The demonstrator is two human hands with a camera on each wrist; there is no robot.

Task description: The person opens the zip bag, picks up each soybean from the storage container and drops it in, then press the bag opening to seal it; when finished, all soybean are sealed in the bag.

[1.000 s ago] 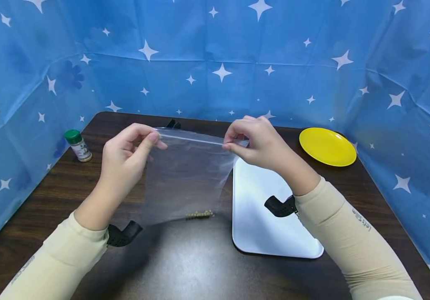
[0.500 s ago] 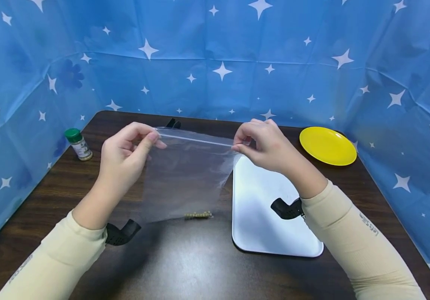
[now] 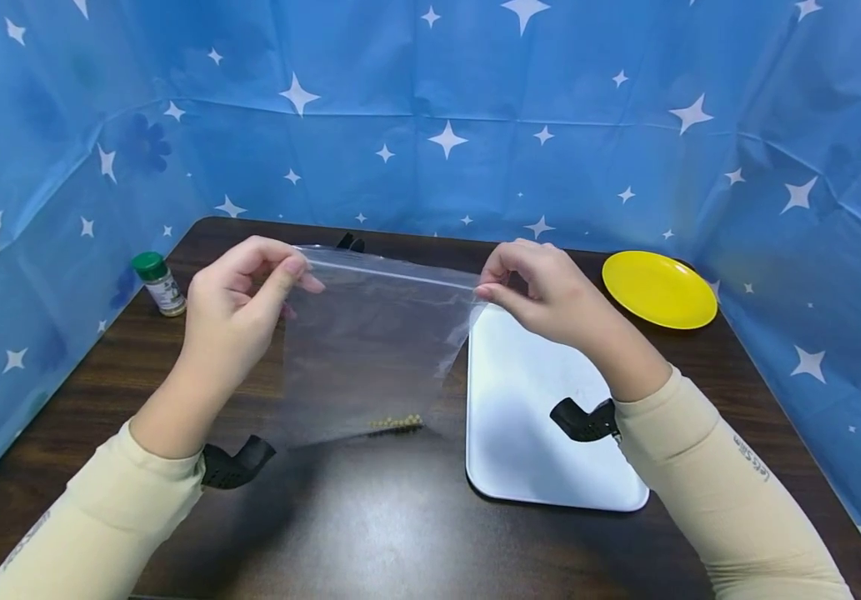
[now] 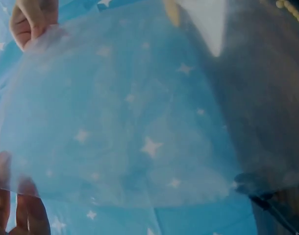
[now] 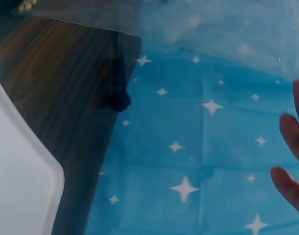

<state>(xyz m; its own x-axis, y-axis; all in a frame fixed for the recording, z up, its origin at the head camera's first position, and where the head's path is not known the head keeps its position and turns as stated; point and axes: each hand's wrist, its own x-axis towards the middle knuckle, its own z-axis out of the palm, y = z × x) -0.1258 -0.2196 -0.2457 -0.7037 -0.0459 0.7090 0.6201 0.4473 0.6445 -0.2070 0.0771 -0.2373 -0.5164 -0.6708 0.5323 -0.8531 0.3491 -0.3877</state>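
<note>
A clear zip bag [image 3: 370,342] hangs upright between both hands, its pale zip strip stretched taut across the top. Thumb and fingers of my left hand [image 3: 238,300] pinch its top left corner. On the opposite side, my right hand [image 3: 538,287] pinches the end of the zip strip. Several small yellowish beans [image 3: 397,422] lie along the bag's bottom edge. The left wrist view looks through the bag [image 4: 125,122], with the right hand [image 4: 34,22] at its far corner. Fingers of the right hand [image 5: 292,181] show at the edge of the right wrist view.
A white tray [image 3: 535,425] lies on the dark wooden table [image 3: 370,533], right of the bag. Behind it at the right is a yellow plate [image 3: 658,289]. A green-lidded shaker jar [image 3: 160,285] stands at the left edge. A black object [image 5: 119,88] sits at the back.
Both hands have drawn apart, the right hand moving rightward and the left slightly leftward. More of the zip strip now shows between them. The beans stay at the bottom.
</note>
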